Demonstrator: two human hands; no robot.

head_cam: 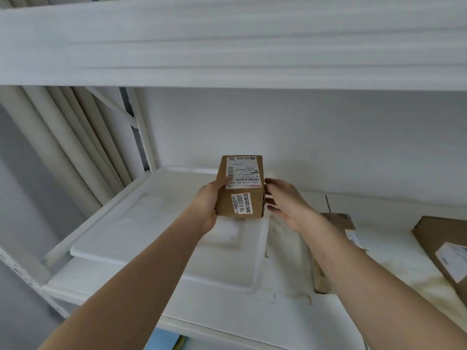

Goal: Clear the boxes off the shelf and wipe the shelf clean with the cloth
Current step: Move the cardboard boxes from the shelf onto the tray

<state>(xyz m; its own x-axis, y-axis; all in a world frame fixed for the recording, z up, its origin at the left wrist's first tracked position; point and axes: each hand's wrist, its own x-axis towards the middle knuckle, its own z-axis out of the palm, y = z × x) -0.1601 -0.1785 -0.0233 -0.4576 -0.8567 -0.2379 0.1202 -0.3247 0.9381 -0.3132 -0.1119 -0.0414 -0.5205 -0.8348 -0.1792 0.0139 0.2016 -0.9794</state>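
Box (240, 188) held up over shelf (156, 223), my left hand (208, 203) gripping its left side; my right hand (285, 200) fingers curled against right side. Two more boxes (338, 221) right of it.

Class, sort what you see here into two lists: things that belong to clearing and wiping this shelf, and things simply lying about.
Belongs to the job:
labelled box, held by left hand and right hand
shelf
second box
third box

Just lying about:
curtain
upper shelf

No cloth is visible.
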